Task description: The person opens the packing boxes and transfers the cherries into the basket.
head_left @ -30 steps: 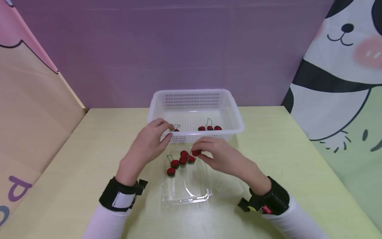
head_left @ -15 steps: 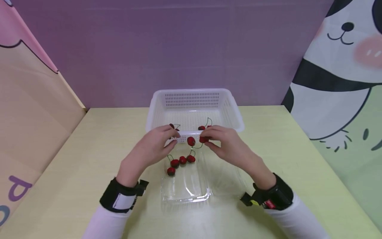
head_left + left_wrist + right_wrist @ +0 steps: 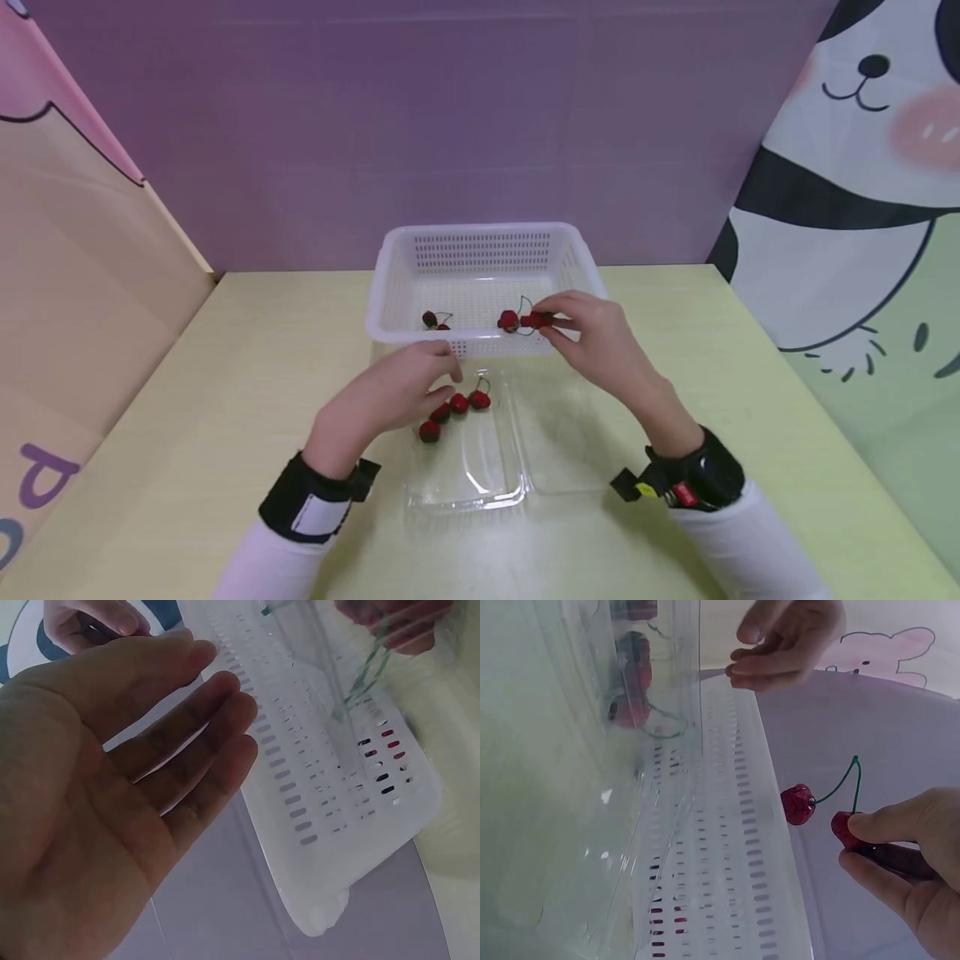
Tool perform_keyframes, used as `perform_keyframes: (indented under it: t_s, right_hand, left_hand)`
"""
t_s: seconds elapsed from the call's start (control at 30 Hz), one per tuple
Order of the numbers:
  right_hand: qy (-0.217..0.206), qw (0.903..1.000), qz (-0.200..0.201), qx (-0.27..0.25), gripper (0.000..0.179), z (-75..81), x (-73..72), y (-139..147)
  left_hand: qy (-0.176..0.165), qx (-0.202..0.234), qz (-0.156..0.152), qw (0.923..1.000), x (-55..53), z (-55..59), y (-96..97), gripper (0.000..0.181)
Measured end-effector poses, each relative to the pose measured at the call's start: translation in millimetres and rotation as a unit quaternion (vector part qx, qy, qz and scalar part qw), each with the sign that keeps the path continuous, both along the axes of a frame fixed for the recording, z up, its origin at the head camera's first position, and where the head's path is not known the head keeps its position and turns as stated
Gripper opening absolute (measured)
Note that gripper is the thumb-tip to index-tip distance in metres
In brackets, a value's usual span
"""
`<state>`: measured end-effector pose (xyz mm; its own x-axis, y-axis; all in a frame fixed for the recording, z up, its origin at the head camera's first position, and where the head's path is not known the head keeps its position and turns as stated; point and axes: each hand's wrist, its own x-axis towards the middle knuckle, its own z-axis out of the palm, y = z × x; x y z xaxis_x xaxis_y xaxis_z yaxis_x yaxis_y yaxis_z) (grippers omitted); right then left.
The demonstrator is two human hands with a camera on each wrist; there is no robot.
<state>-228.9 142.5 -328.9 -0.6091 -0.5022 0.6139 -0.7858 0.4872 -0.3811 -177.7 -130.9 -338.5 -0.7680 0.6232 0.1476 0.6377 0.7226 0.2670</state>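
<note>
My right hand (image 3: pixel 607 342) pinches one cherry (image 3: pixel 846 827) of a pair between thumb and fingers, at the front of the white basket (image 3: pixel 397 337). The second cherry (image 3: pixel 798 804) hangs from the joined green stem. My left hand (image 3: pixel 393 387) holds nothing; its fingers are loosely extended in the left wrist view. It hovers over the back left of a clear plastic box (image 3: pixel 465 479), partly covering the cherries (image 3: pixel 459 404) there. Another cherry pair (image 3: pixel 430 319) lies at the basket's front left. Cherries at the basket's front right are largely hidden behind the held pair.
The box's clear lid (image 3: pixel 566 454) lies opened out to the right on the pale wooden table (image 3: pixel 285 333). A purple backdrop (image 3: pixel 480 125) rises behind the basket, and printed cloths stand at both sides.
My right hand has lifted a cherry pair out of the clear box and carried it up and right to the basket. My left hand has drawn back from the basket's front left towards the box.
</note>
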Motion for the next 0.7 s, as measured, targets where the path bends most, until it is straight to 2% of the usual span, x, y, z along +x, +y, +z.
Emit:
perform_keyframes:
  t_s: [0.33,0.7]
  right_hand:
    - [-0.039,0.9955,-0.078,-0.035,0.023,-1.3,-10.3,7.6]
    - [-0.063,0.9883,-0.132,-0.044,0.024,-8.8,-18.1,11.7]
  left_hand:
    - [-0.053,-0.011,-0.023,0.9983,2.4,-6.6,8.2,0.011]
    - [-0.094,-0.032,-0.011,0.995,5.7,-12.2,12.9,0.005]
